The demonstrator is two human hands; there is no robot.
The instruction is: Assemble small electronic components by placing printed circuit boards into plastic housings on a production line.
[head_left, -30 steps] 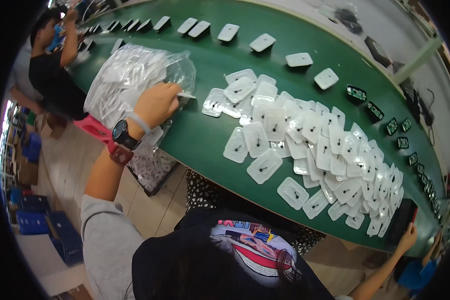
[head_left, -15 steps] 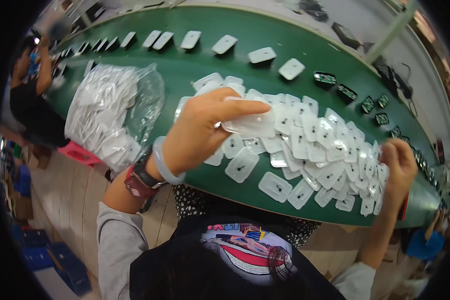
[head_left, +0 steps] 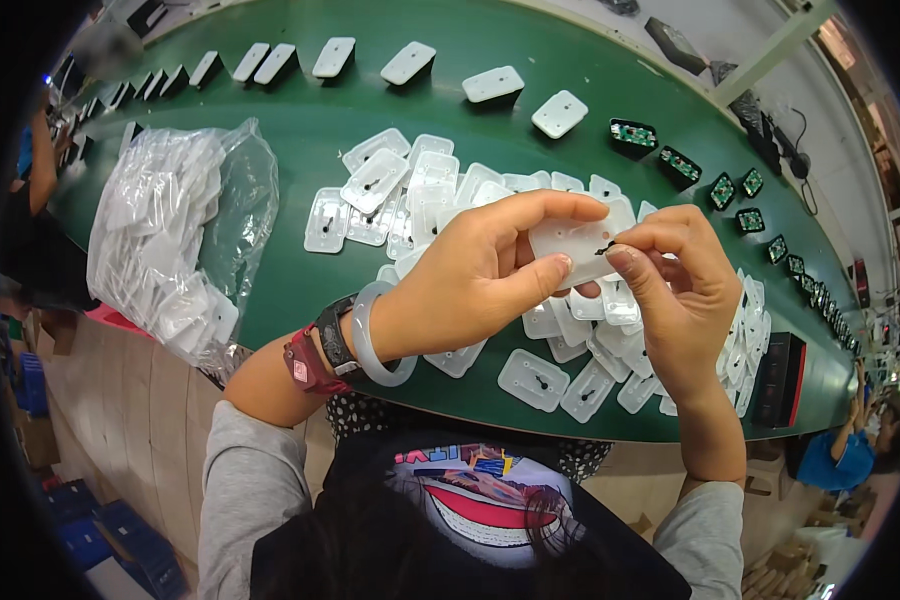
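Over the heap, my left hand (head_left: 475, 265) grips a white rounded plastic cover (head_left: 565, 237) between thumb and fingers. My right hand (head_left: 688, 300) meets it from the right, thumb and forefinger pinching a small black piece (head_left: 604, 249) against the cover's face. Whether the piece sits in the cover or only touches it, I cannot tell. Beneath both hands spreads a pile of similar white covers (head_left: 433, 185), many with a small black piece on them. Part of the pile is hidden by my hands.
A clear bag of white covers (head_left: 160, 225) lies at the left on the green table (head_left: 310, 125). Along the back runs a row of white-topped black cases (head_left: 407, 64), continuing right as open cases with green circuit boards (head_left: 634, 133). A black-and-red box (head_left: 778, 380) stands right.
My right hand has come from the pile's right edge to the cover in my left hand, with a small black piece now pinched at its face. The view has shifted somewhat.
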